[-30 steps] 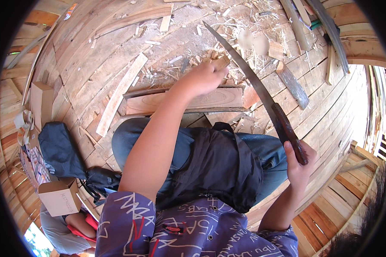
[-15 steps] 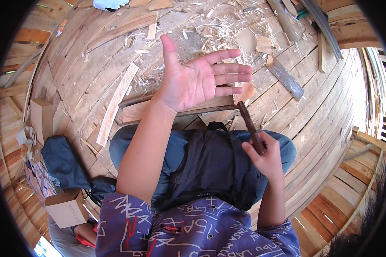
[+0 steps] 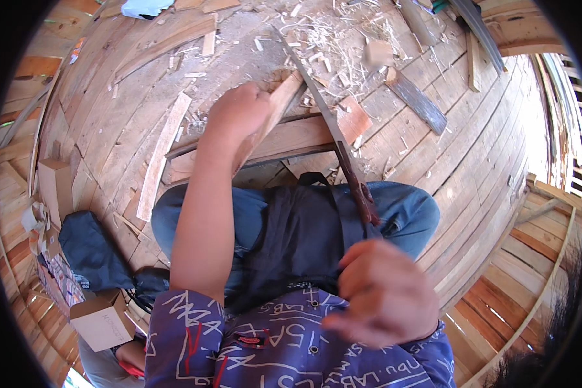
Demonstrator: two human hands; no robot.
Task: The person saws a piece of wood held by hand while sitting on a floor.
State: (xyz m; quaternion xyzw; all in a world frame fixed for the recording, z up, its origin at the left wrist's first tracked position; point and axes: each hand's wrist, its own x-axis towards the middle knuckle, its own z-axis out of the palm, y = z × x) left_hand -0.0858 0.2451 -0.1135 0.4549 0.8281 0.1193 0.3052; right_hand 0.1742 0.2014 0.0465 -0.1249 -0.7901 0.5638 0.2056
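My left hand (image 3: 240, 111) is closed around a narrow wooden piece (image 3: 275, 107), tilted above the floor. Crossing its far end is the long metal blade (image 3: 317, 97) of a machete, whose dark brown handle (image 3: 354, 184) rests over my right thigh. Close to me, my right hand (image 3: 385, 294) is raised, its fingers curled and blurred by motion; it is apart from the handle. Whether it holds anything cannot be made out. Beneath the wooden piece lies a board (image 3: 291, 137) with dark edges, and beside it a reddish wood block (image 3: 354, 119).
Curly shavings (image 3: 336, 52) litter the plank floor ahead. A dark-faced wood offcut (image 3: 417, 103) lies to the right, a pale strip (image 3: 165, 152) to the left. At left are a dark bag (image 3: 94, 252) and an open cardboard box (image 3: 103, 320), with another person's arm (image 3: 132, 355) beside it.
My left hand went from open and spread to gripping the wooden piece. My right hand let go of the brown handle and drew back toward me; the machete's blade now shows.
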